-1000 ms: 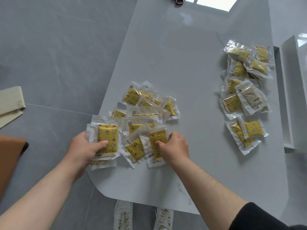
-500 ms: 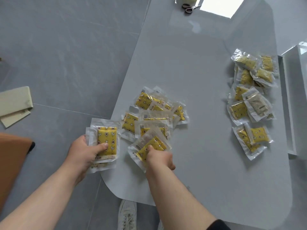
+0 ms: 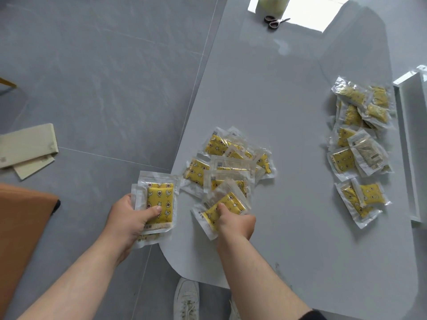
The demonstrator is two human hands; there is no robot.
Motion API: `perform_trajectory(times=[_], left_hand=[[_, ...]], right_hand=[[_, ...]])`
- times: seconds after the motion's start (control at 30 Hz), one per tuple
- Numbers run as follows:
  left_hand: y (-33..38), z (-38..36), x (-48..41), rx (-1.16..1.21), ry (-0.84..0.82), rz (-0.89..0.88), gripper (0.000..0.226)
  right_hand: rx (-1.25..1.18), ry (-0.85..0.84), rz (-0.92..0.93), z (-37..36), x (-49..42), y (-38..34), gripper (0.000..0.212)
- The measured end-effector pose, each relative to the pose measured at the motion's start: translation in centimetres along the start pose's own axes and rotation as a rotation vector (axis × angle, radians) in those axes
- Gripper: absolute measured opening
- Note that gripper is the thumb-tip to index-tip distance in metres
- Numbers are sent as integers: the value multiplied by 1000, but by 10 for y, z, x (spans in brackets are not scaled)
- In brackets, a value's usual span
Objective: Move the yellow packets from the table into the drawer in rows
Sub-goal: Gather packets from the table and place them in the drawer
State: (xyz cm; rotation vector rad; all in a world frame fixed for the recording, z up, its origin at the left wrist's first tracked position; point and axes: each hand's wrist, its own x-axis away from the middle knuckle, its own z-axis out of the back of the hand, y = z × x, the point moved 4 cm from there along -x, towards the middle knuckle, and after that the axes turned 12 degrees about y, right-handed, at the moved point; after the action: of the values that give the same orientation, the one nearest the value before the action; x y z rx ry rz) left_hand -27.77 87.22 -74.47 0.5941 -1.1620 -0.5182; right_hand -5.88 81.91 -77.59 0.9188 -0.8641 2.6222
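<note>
My left hand (image 3: 129, 218) holds a small stack of yellow packets (image 3: 160, 199) beyond the table's left edge, thumb on the top one. My right hand (image 3: 235, 224) grips a tilted yellow packet (image 3: 227, 205) at the near end of a loose pile of packets (image 3: 231, 162) on the grey table (image 3: 288, 100). A second group of packets (image 3: 360, 146) lies at the table's right side, beside the white drawer (image 3: 410, 139), whose inside is mostly out of frame.
Scissors (image 3: 275, 21) and a pale roll (image 3: 273, 3) lie at the table's far end. On the floor to the left are beige boards (image 3: 27, 146) and an orange surface (image 3: 20, 218). White shoes (image 3: 187, 299) stand under the near edge.
My right hand has closed on a packet at the near end of the pile and pulled it toward me. The left hand's stack has shifted off the table's left edge.
</note>
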Motion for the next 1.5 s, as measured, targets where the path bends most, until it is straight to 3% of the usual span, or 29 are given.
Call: perform_trajectory(times=[0.3, 0.53, 0.73, 1.03, 1.2, 1.5], left_hand=[[23, 0, 44, 44, -143, 141, 21], [80, 0, 116, 30, -222, 115, 20], [141, 8, 199, 16, -300, 43, 25], [217, -12, 338, 57, -435, -112, 19], [233, -51, 432, 15, -540, -210, 18], [171, -142, 610, -47, -710, -280, 20]], right_hand=[[-159, -277, 190, 75, 17, -27, 31], [-211, -514, 177, 166, 45, -83, 28], [-216, -597, 252, 260, 100, -132, 23], [-382, -526, 287, 403, 151, -163, 20], [-357, -452, 332, 505, 141, -163, 20], [-472, -386, 442, 716, 93, -87, 20]])
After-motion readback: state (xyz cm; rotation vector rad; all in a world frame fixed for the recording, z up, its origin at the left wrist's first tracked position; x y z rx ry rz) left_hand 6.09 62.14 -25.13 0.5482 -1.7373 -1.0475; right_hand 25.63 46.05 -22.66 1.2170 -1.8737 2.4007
